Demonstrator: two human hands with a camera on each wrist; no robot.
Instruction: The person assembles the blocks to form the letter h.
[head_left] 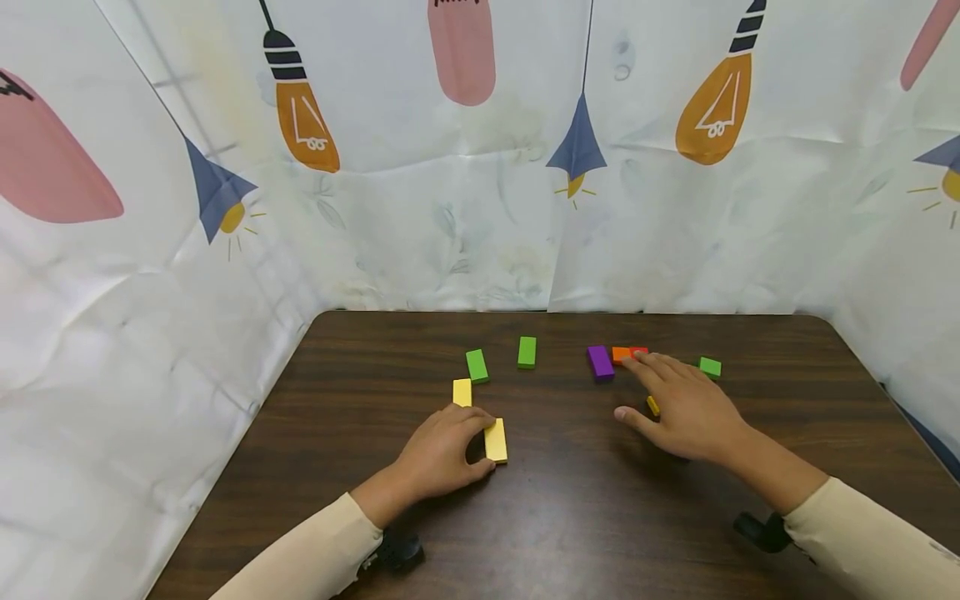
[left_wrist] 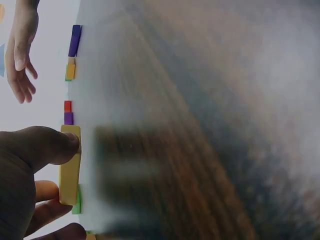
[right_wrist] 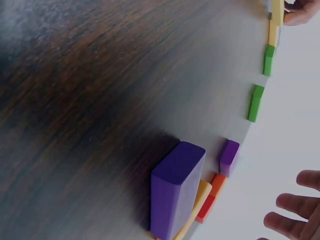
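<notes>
My left hand (head_left: 442, 452) pinches a pale yellow block (head_left: 496, 440) between thumb and fingers; in the left wrist view the yellow block (left_wrist: 70, 167) stands out at the thumb tip. Just behind that hand lies a second yellow block (head_left: 462, 392), partly covered by it. My right hand (head_left: 686, 410) hovers with spread fingers above several blocks and holds nothing. Beneath or beside it are a red block (head_left: 638, 351), an orange block (head_left: 621, 355) and a small yellow block (head_left: 653, 406). A near purple block (right_wrist: 177, 192) appears in the right wrist view, mostly hidden by the hand in the head view.
Two green blocks, the left one (head_left: 477, 365) and the middle one (head_left: 527, 352), lie toward the back. Another purple block (head_left: 600, 362) sits left of the orange one. A green block (head_left: 709, 367) lies at the right. Patterned cloth (head_left: 465, 225) hangs behind the brown table (head_left: 555, 533).
</notes>
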